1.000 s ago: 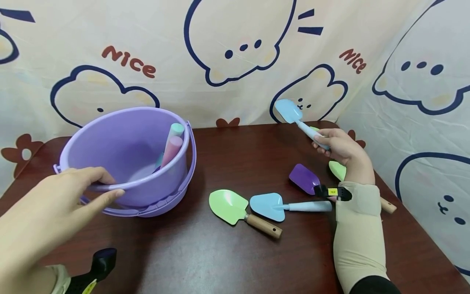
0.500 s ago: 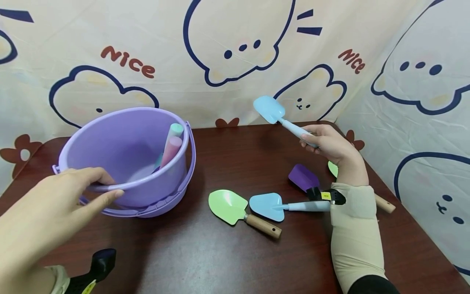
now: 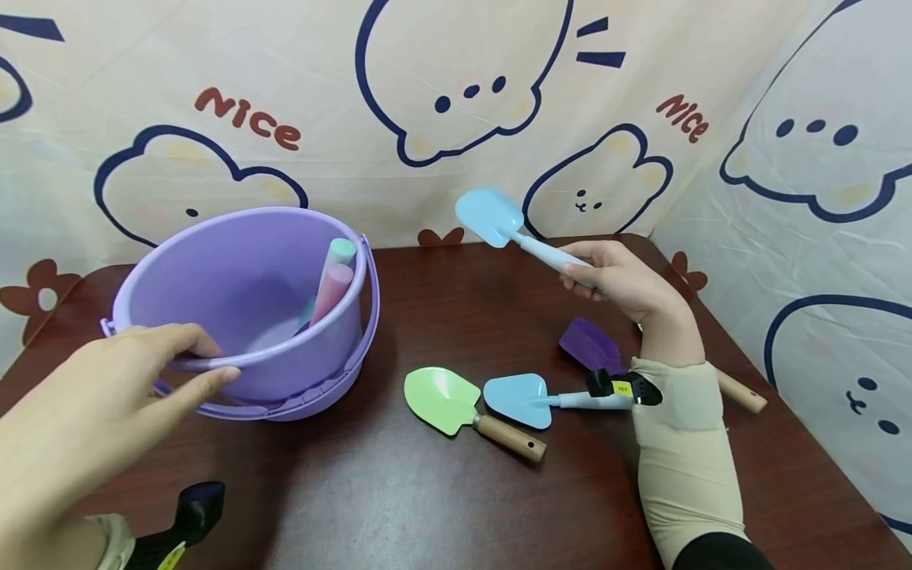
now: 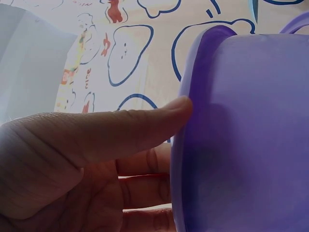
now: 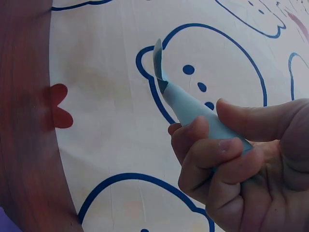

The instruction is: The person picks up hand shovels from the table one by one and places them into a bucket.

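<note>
My left hand [image 3: 135, 388] grips the near rim of a purple bucket [image 3: 313, 380], thumb outside and fingers over the inner side; the left wrist view shows the thumb against the bucket wall [image 4: 256, 130]. Inside the bucket, two handles, one with a teal end [image 3: 343, 252] and one pink [image 3: 333, 291], lean on the right wall. Above the back of the table, my right hand [image 3: 627, 281] holds a light blue trowel [image 3: 492, 215] by its handle, blade toward the left. In the right wrist view, fingers and thumb wrap the trowel's handle [image 5: 193, 108].
A green trowel [image 3: 442, 400] with a wooden handle and another blue trowel [image 3: 518, 400] lie mid-table. Behind them is a purple shovel [image 3: 590, 344], partly under the right wrist. A wooden handle [image 3: 741, 390] shows beyond the right forearm. Printed cloth [image 3: 328, 71] hangs behind the table.
My right hand has carried the light blue trowel leftward, toward the bucket. The left hand and bucket stay in place.
</note>
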